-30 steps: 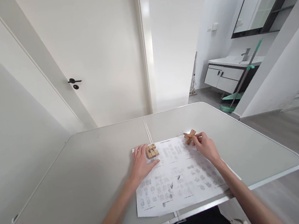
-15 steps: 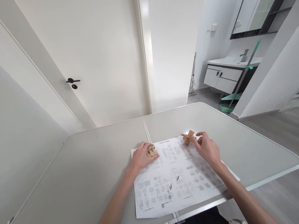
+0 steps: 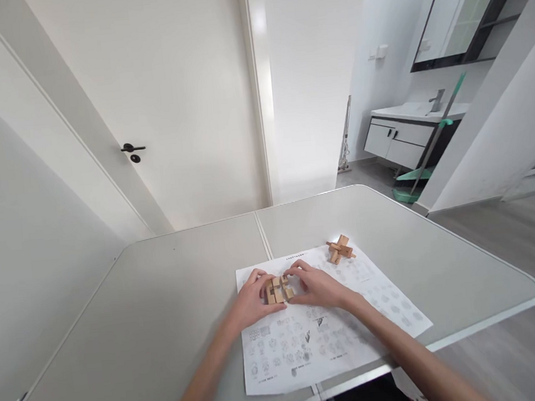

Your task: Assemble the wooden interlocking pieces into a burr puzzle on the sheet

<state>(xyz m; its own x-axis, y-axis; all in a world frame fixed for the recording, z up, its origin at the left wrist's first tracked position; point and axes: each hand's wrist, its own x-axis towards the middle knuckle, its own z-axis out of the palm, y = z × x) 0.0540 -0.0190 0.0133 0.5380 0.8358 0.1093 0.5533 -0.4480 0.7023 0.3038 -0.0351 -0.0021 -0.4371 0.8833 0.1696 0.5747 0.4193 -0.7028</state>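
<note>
My left hand (image 3: 251,304) is closed around the left side of a small light-wood block puzzle (image 3: 275,291), low over the printed sheet (image 3: 275,376). My right hand (image 3: 317,285) grips the right part of it, a notched wooden puzzle piece (image 3: 289,293), between thumb and fingers. A narrow gap shows between the two parts. Fingers partly hide the outer sides of both. Beyond my right hand, a browner cross-shaped wooden puzzle (image 3: 341,249) lies at the sheet's far right corner, touched by neither hand.
The grey folding table (image 3: 186,290) has a seam across it and a pale metal rim. Behind it is a white door (image 3: 182,95) with a black handle (image 3: 132,148). A washbasin cabinet (image 3: 398,136) and a green broom and dustpan (image 3: 406,193) stand at the right back.
My right hand has left the cross-shaped puzzle and moved left to the block puzzle, gripping its right part. My left hand and the block puzzle have come slightly nearer to me.
</note>
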